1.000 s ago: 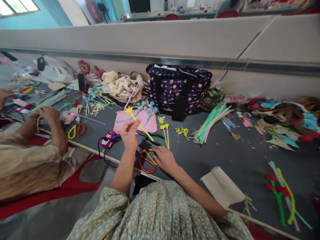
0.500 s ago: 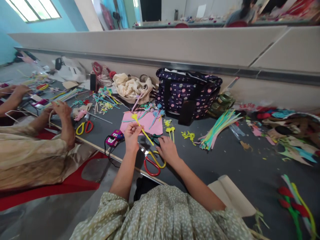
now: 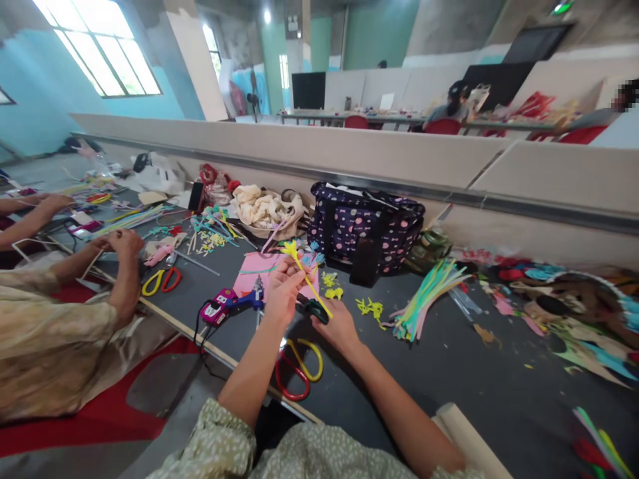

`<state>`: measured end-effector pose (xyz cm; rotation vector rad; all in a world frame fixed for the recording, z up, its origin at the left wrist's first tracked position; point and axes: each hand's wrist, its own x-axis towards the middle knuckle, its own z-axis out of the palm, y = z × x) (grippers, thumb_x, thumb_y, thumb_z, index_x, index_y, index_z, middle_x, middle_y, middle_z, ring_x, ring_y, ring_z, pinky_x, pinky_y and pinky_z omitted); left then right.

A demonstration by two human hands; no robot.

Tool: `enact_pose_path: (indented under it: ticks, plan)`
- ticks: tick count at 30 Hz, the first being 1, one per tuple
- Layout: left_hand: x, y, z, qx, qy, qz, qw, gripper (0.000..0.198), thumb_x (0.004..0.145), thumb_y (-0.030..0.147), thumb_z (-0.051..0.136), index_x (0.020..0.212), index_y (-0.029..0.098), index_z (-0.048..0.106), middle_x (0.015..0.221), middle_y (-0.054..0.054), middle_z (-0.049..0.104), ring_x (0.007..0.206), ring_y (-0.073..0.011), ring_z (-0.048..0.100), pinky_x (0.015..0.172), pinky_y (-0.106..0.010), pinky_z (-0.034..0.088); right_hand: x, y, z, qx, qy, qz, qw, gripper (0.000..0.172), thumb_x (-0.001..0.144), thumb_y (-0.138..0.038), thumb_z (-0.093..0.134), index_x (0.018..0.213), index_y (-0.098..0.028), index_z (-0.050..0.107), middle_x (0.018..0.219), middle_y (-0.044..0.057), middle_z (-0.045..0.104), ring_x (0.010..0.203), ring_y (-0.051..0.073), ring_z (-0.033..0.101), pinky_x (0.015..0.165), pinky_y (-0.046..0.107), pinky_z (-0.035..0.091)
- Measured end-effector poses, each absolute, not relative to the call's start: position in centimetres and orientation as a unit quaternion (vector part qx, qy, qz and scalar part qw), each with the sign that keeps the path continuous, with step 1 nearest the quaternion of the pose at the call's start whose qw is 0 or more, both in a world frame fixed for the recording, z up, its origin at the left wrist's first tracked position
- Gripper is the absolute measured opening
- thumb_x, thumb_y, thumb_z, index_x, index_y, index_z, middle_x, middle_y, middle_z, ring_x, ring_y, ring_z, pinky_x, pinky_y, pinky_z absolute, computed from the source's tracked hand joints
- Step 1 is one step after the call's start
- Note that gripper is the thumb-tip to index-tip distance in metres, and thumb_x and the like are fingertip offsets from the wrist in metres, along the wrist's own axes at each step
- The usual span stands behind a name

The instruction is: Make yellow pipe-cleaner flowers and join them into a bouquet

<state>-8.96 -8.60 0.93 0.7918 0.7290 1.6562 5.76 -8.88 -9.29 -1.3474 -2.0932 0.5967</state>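
Observation:
My left hand (image 3: 283,287) pinches a yellow pipe-cleaner flower (image 3: 290,249) by its stem, which slants down to the right. My right hand (image 3: 339,324) is closed round dark green-handled pliers (image 3: 316,310), just beside the lower end of that stem; the pliers' jaws are hard to make out. Below both hands lie scissors (image 3: 298,372) with one red and one yellow handle loop. Behind my left hand is a pink sheet (image 3: 247,273) with blue pipe-cleaner pieces (image 3: 313,254) on it. Yellow pipe-cleaner pieces (image 3: 333,293) rest beyond my right hand.
A blue glue gun (image 3: 249,299) lies by a purple corded device (image 3: 218,307). A patterned dark bag (image 3: 367,223) stands behind, with a phone (image 3: 364,267) against it. Right are a pipe-cleaner bundle (image 3: 426,299) and scraps. A co-worker's hands (image 3: 122,245) are at left.
My right hand has lifted the pliers from the table and brought them beside the flower's stem. The view has tilted up, and the blue glue gun now shows left of my left hand.

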Motion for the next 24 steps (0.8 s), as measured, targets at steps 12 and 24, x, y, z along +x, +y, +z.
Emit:
enact_pose_path:
  ticks: [12, 24]
  plan:
    - [0.5, -3.7, 3.9, 0.289, 0.227, 0.674, 0.641, 0.029, 0.08, 0.039, 0.067, 0.093, 0.013, 0.067, 0.074, 0.0, 0.06, 0.045, -0.0009, 0.04, 0.038, -0.013, 0.027, 16.6, -9.8, -0.7, -0.284, -0.291, 0.729, 0.551, 0.047, 0.074, -0.024, 0.078, 0.118, -0.021, 0.062, 0.088, 0.002, 0.067, 0.071, 0.012, 0.061, 0.054, 0.02, 0.048]
    - [2.0, -2.4, 1.7, 0.366, 0.3, 0.675, 0.566, 0.021, 0.072, 0.028, 0.077, 0.089, 0.017, 0.072, 0.087, -0.004, 0.071, 0.077, -0.0112, 0.064, 0.077, -0.023, 0.05, 18.1, -11.1, 1.2, -0.381, -0.377, 0.626, 0.567, 0.047, 0.077, -0.04, 0.076, 0.12, -0.025, 0.066, 0.113, 0.007, 0.067, 0.098, 0.02, 0.061, 0.082, 0.028, 0.051]
